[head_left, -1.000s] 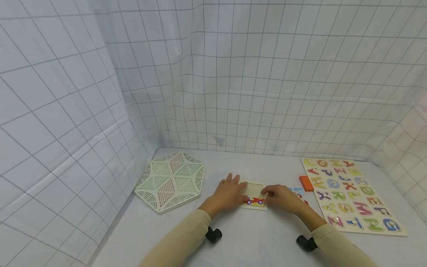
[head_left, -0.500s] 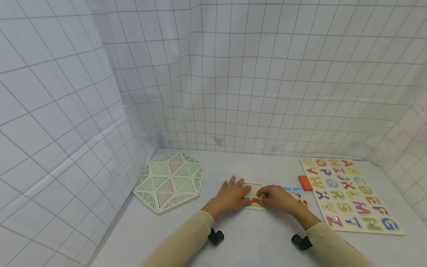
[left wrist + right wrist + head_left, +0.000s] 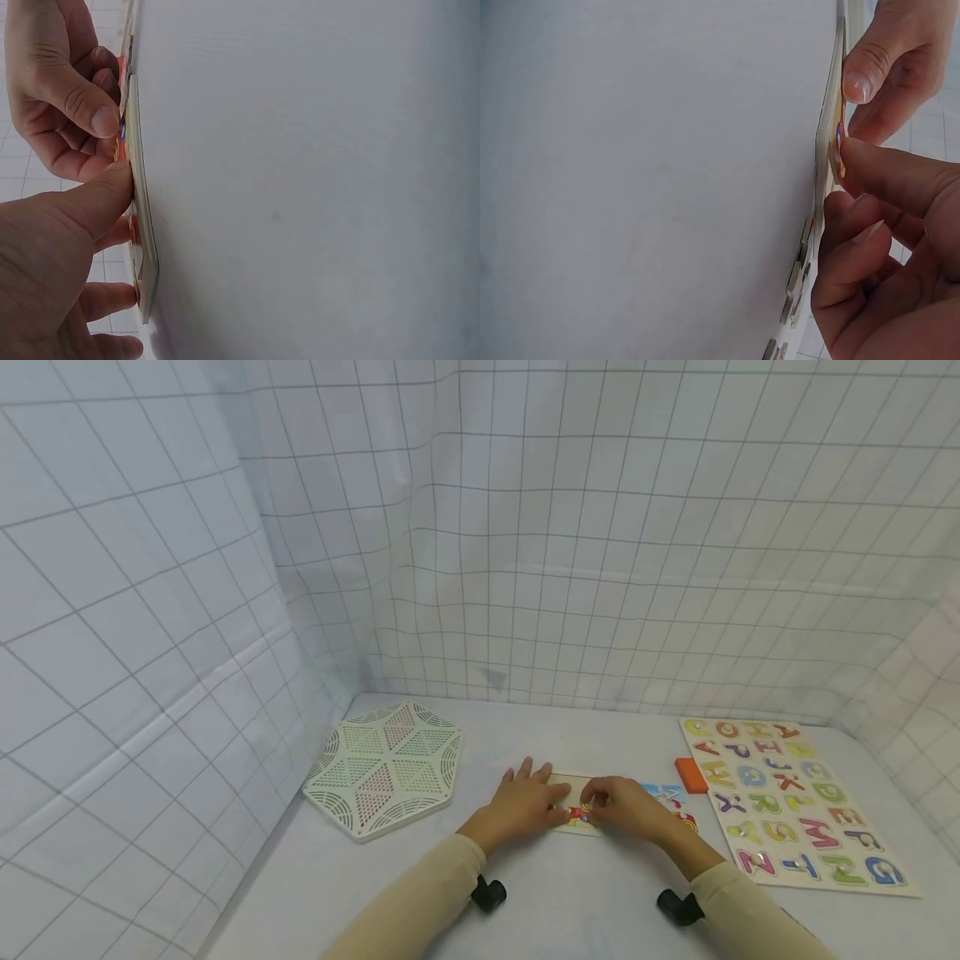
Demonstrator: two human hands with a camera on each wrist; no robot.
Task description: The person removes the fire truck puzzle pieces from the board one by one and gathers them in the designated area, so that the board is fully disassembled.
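Note:
A small wooden puzzle board (image 3: 567, 787) with a red and yellow picture at its near side lies flat on the white table. My left hand (image 3: 519, 803) rests on its left part, fingers spread, thumb pressing near the front edge. At the board's right side, my right hand (image 3: 626, 808) pinches a small colored puzzle piece (image 3: 841, 159) between thumb and fingers. That piece sits at the board's surface, slightly tilted in the right wrist view; fingers hide most of it. Just right of the right hand lie loose blue-and-white (image 3: 664, 792) and red (image 3: 686, 820) puzzle pieces.
An orange block (image 3: 691, 775) lies beside a large alphabet puzzle board (image 3: 798, 814) at the right. A white perforated hexagonal board (image 3: 386, 768) lies at the left. Grid-patterned white curtains (image 3: 585, 568) enclose the table's back and sides.
My right hand has moved slightly left over the puzzle board, covering more of the red picture. My left hand has shifted a little right, its fingers still spread on the board.

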